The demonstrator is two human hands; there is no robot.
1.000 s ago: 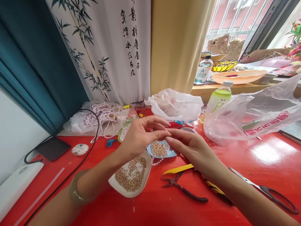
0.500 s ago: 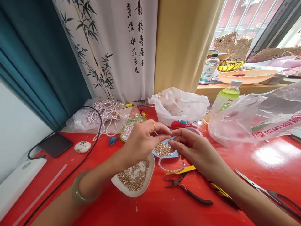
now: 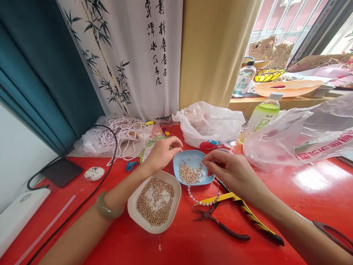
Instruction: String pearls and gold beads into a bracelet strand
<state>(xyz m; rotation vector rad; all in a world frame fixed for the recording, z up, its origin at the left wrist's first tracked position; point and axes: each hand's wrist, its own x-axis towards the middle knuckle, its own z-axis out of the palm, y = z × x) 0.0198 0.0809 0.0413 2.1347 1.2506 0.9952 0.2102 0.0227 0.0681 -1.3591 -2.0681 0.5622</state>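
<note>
My left hand (image 3: 161,152) hovers by the left rim of a small blue dish (image 3: 179,164) of tiny gold beads, its fingers curled and pinched together; what it pinches is too small to see. My right hand (image 3: 228,169) is at the dish's right rim, thumb and forefinger pinched on the end of a strand of white pearls (image 3: 205,201). The strand hangs down in a loop onto the red table (image 3: 275,184). A white dish (image 3: 132,213) full of gold beads lies just in front of my left wrist.
Black-handled pliers (image 3: 220,225) and yellow-and-black pliers (image 3: 248,213) lie below my right hand, scissors (image 3: 333,233) at far right. Plastic bags (image 3: 209,123), a green bottle (image 3: 259,116), a heap of pearl strands (image 3: 124,134), a phone (image 3: 62,171) and a black cable (image 3: 91,195) surround them.
My hands have come apart and dropped to either side of the blue dish. The pearl strand has come down with my right hand onto the table.
</note>
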